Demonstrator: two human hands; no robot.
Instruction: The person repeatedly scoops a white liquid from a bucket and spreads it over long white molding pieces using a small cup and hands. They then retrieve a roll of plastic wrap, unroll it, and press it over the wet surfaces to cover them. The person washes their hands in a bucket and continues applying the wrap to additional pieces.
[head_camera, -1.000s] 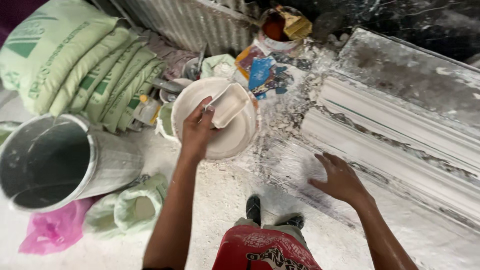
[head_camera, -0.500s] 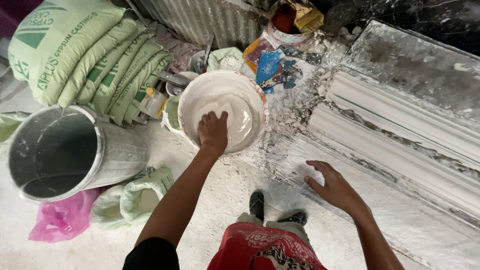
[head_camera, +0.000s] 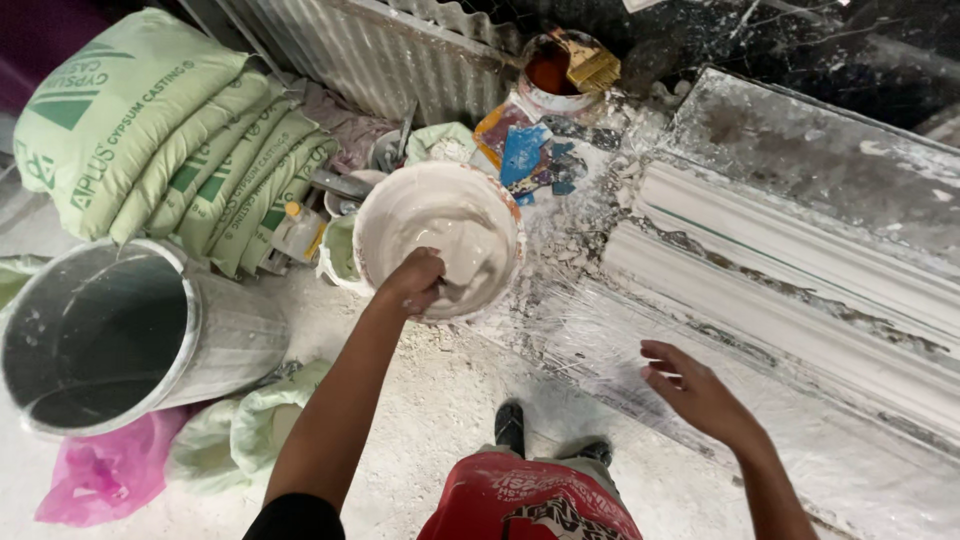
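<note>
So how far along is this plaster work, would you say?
Done: the round white bowl already holds smooth wet plaster, and a long white moulded cornice lies on the bench. In hand: the left hand grips the bowl's rim; the right hand hovers open. Left: the plaster is unpoured.

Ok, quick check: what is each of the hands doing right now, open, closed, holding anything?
Left hand: closed on the near rim of the white plaster bowl.
Right hand: open, fingers spread, holding nothing, above the plastic-covered bench.
</note>
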